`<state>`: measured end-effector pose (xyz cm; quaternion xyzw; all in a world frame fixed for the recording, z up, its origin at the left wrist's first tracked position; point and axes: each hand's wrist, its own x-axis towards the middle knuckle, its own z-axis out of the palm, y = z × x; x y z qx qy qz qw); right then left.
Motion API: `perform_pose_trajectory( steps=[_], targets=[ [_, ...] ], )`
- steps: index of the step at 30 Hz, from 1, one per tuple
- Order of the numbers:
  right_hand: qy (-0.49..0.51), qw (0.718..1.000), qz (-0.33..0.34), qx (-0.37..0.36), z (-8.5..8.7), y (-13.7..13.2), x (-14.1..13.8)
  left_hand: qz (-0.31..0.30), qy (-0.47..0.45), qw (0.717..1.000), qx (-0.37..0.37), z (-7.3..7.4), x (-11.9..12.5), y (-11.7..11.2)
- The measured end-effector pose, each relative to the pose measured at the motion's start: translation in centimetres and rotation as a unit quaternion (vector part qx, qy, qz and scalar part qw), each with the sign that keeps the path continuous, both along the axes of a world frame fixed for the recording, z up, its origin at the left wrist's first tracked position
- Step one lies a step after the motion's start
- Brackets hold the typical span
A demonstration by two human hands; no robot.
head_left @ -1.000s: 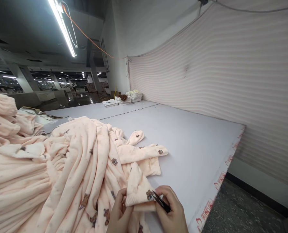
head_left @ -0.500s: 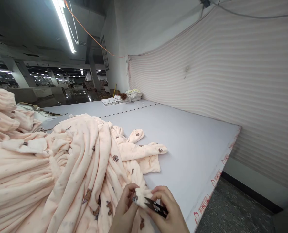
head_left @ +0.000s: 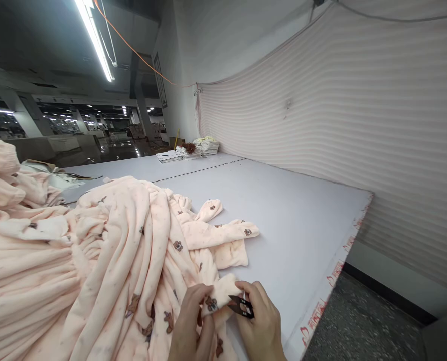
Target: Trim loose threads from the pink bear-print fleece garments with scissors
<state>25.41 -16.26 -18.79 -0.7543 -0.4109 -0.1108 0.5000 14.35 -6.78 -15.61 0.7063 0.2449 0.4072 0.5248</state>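
Observation:
A heap of pale pink plush garments [head_left: 121,240] with brown bear prints spreads across the left and front of the table. My left hand [head_left: 193,321] is closed on an end of this fabric [head_left: 221,293], its thumb and fingers pinching near a bear print. In my right hand [head_left: 260,318] lie small black thread snips [head_left: 241,306], their blades pointing left toward the fabric. The right fingertips also touch the upper edge of that fabric end. Whether the blades touch the cloth I cannot tell.
The pale grey table [head_left: 283,210] ends at a right edge with red print. Stacks of folded white and yellowish pieces [head_left: 206,146] lie at the far end, beside a brown tangled bundle [head_left: 189,148]. A striped cloth [head_left: 321,110] covers the wall.
The fabric end is spread flatter between my hands, showing more of the bear print. My right hand has turned, and the snips now sit slightly higher and farther right.

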Motion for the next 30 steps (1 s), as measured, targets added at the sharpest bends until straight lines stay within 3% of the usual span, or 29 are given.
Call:
perform_pose_trajectory(
  steps=[2, 5, 8, 12, 14, 19, 24, 30],
  targets=[
    [0.000, 1.000, 0.003, -0.004, -0.2, 0.4, 0.7, -0.078, 0.041, 0.988, -0.129, 0.1, 0.3, 0.3],
    [0.060, 0.997, -0.013, -0.040, 0.2, 0.7, 1.3, -0.177, 0.038, 0.924, -0.336, 0.0, 0.7, 0.9],
    [0.134, 0.987, 0.042, -0.080, 1.1, 0.1, 1.3, -0.192, -0.016, 0.884, -0.427, 0.1, 0.9, 1.2],
    [0.163, 0.976, 0.127, -0.073, 1.3, -1.6, 0.9, -0.226, -0.031, 0.830, -0.509, 0.2, 0.7, 1.2],
    [0.145, 0.980, 0.114, -0.077, 1.1, -2.2, 0.6, -0.227, -0.026, 0.826, -0.515, 0.2, 0.7, 1.1],
    [0.127, 0.986, 0.077, -0.080, 1.4, -2.0, 0.5, -0.203, -0.032, 0.852, -0.482, -0.2, 0.8, 1.1],
    [0.172, 0.975, 0.128, -0.063, 1.8, -1.6, 0.8, -0.202, -0.019, 0.865, -0.458, -0.6, 0.9, 1.2],
    [0.172, 0.979, 0.104, -0.032, 1.3, -1.3, 0.6, -0.202, 0.018, 0.875, -0.439, -0.4, 0.8, 1.0]
  ],
)
